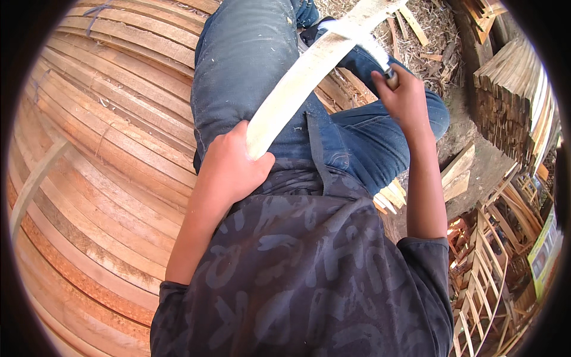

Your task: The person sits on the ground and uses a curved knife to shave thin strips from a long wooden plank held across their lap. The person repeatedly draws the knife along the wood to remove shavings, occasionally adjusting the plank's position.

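My left hand (235, 160) is closed round the near end of a long pale wooden slat (300, 80), just above my lap. From there the slat slants away to the upper right, past my knee. My right hand (403, 98) grips the handle of a knife (376, 52). Its bright blade, partly washed out by glare, reaches up and left to the slat and appears to lie against or across it; the exact contact is hard to make out.
Stacked wooden planks (101, 143) fill the left side, with one loose strip (38, 178) across them. At the right stands a pile of thin slats (511, 95). Shavings (425, 59) litter the ground ahead. A lattice of strips (480, 297) lies at the lower right.
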The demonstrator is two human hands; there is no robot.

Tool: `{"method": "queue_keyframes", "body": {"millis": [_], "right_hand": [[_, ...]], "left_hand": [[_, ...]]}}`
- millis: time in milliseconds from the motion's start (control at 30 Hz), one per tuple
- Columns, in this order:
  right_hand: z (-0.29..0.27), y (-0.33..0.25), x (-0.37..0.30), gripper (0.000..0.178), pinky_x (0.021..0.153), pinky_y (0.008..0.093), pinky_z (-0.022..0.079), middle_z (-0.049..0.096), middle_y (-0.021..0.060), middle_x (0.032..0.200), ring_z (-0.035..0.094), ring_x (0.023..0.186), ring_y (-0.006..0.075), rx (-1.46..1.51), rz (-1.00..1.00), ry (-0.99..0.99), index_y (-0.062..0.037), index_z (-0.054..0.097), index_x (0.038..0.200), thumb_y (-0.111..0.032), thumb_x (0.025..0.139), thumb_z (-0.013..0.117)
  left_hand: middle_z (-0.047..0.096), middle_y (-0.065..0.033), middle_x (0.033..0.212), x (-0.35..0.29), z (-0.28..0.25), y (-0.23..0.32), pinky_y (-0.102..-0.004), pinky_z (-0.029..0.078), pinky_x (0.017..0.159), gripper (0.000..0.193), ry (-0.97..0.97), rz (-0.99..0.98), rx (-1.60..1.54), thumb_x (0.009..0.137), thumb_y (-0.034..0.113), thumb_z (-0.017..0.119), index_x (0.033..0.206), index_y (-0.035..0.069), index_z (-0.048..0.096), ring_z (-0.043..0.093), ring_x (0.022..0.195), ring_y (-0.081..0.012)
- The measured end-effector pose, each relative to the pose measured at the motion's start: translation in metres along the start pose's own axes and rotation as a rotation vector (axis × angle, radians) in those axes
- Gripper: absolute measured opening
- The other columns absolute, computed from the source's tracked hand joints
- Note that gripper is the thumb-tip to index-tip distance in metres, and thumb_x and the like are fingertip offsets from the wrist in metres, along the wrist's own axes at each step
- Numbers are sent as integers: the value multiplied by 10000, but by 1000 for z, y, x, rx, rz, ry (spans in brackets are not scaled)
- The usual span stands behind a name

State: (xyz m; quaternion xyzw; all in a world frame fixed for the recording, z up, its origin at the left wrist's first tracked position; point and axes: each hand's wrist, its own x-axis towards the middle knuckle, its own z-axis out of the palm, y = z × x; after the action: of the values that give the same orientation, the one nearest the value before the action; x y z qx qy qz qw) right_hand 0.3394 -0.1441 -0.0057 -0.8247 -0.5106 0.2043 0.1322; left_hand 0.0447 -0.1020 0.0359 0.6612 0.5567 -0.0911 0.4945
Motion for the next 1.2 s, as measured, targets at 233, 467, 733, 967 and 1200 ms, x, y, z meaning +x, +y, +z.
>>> {"method": "queue_keyframes", "body": {"millis": [233, 467, 733, 967, 1200], "right_hand": [[-4, 46, 15, 342, 466, 265, 326, 461, -11, 494, 385, 484, 72, 374, 597, 243, -16, 548, 648, -267, 840, 677], [1, 11, -9, 316, 499, 329, 390, 486, 127, 528, 425, 486, 205, 178, 14, -75, 11, 544, 684, -231, 800, 709], [2, -13, -38, 259, 522, 358, 424, 492, 182, 556, 475, 491, 204, 330, -143, -295, 19, 591, 729, -197, 776, 726], [23, -19, -39, 302, 527, 347, 433, 551, 175, 584, 505, 491, 214, 312, 115, -182, 58, 588, 728, -207, 781, 723], [31, -15, -38, 256, 520, 343, 436, 564, 184, 597, 554, 509, 270, 272, 116, -173, 21, 625, 720, -197, 722, 759]], "left_hand": [[597, -290, 761, -5, -3, -2, -420, 486, 678, 296, -15, 51, 13, 675, 110, 594, 903, -73, 547, 604, 747, -445], [609, -281, 739, -11, -6, 2, -469, 498, 672, 303, -26, 71, 144, 667, 179, 642, 849, -36, 527, 608, 723, -449], [591, -283, 731, -20, -42, -36, -463, 482, 653, 300, 2, 96, 166, 643, 128, 599, 883, -44, 545, 596, 724, -454], [587, -274, 743, -7, -52, -54, -427, 473, 664, 333, -18, 108, 93, 618, 101, 577, 917, -43, 564, 581, 711, -439], [585, -261, 744, 10, -41, -60, -398, 471, 666, 324, -55, 115, -31, 615, 104, 581, 891, -63, 558, 582, 694, -395]]}}
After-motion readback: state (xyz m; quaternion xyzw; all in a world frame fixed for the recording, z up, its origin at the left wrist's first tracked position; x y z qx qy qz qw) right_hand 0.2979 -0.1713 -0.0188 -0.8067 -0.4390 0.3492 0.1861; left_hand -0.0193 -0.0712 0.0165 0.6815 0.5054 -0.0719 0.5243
